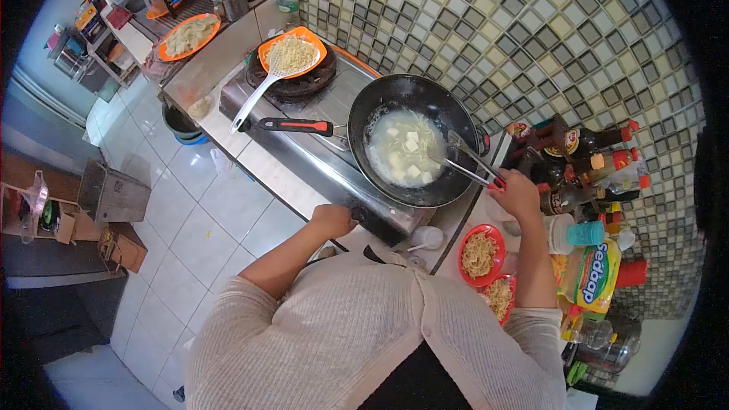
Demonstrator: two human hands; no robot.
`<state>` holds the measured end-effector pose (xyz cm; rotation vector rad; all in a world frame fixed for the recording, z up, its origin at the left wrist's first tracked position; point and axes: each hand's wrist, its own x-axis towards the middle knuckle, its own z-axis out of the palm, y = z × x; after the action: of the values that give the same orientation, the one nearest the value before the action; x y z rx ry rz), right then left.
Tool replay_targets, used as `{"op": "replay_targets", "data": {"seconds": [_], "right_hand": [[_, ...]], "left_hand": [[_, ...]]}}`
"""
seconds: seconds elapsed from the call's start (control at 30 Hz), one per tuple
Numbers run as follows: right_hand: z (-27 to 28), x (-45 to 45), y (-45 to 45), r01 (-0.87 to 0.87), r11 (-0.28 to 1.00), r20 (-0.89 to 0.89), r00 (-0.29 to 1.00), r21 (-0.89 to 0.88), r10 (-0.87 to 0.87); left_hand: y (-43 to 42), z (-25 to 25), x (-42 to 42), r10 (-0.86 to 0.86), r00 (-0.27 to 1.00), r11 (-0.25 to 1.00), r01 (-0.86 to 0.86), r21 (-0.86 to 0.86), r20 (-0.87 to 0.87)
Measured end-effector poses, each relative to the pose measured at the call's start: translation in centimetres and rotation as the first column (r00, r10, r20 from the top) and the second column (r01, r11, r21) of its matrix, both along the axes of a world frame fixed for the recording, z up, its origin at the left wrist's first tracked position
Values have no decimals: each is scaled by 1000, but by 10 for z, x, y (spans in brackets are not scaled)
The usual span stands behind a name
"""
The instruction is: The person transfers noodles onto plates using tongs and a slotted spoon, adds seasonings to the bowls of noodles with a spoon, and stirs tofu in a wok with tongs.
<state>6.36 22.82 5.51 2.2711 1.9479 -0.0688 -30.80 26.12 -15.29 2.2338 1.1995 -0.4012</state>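
Note:
My right hand (518, 196) is closed on the red handles of metal tongs (471, 171), whose tips reach into a black wok (370, 97). Pale cloudy liquid with white cubes, resembling tofu, (412, 141) and thin strands fills the wok's middle. The wok rests on a steel gas stove (304, 163), its black and red handle (296, 126) pointing left. At the stove's front, my left hand (332, 222) has its fingers curled at the dark stove knob (360, 214); the exact grip is partly hidden.
On the left burner sits an orange plate (317, 39) of noodle-like food with a white slotted ladle (258, 97) across it. Another orange plate (215, 30) lies farther left. Red bowls (499, 241) of noodle-like food stand right, near bottles (585, 142) and a yellow packet (596, 277).

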Motion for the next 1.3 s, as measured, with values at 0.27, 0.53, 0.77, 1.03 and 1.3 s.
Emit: {"op": "replay_targets", "data": {"seconds": [0.27, 0.53, 0.77, 1.03, 1.3], "right_hand": [[41, -45, 52, -96, 989, 142, 984, -113, 112], [31, -71, 103, -377, 923, 368, 849, -78, 378], [42, -100, 145, -301, 942, 495, 801, -150, 336], [21, -80, 198, -398, 889, 561, 693, -226, 453], [12, -67, 202, -442, 879, 577, 676, -180, 459]], "left_hand": [[3, 7, -41, 179, 983, 980, -175, -98, 31], [-5, 11, -61, 292, 955, 953, -286, -100, 53], [-11, 2, -74, 341, 938, 932, -330, -149, 57], [-12, 3, -77, 380, 921, 917, -363, -165, 89], [-10, -7, -79, 360, 931, 924, -346, -165, 61]]}}
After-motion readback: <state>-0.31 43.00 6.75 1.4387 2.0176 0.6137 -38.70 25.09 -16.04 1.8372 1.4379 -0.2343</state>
